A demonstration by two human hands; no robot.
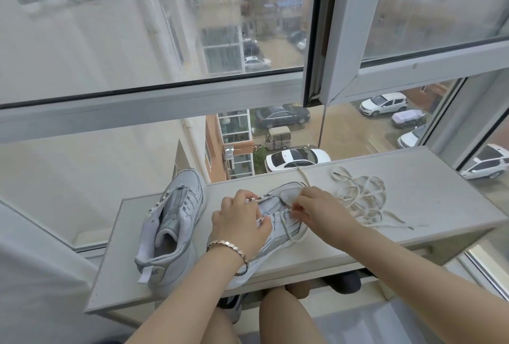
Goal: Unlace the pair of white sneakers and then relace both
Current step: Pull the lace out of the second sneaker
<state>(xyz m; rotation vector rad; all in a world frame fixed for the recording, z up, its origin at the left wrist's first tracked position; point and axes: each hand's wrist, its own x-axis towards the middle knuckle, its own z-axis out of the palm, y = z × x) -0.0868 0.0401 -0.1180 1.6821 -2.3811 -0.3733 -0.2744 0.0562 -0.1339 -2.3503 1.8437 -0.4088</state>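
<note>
Two white sneakers lie on a white table by the window. The left sneaker (172, 225) has no lace in its eyelets and lies with its toe pointing away. My left hand (242, 222) grips the upper of the right sneaker (278, 207) by its eyelet row. My right hand (319, 210) pinches the cream lace (296, 236) at the eyelets of that shoe; one end of the lace runs up toward the window. A loose cream lace (363, 200) lies in a tangled heap to the right.
The narrow white table (429, 195) stands against a large window with an open sash (385, 73) at the upper right. My knees (286, 316) are under the table's front edge. A bracelet is on my left wrist.
</note>
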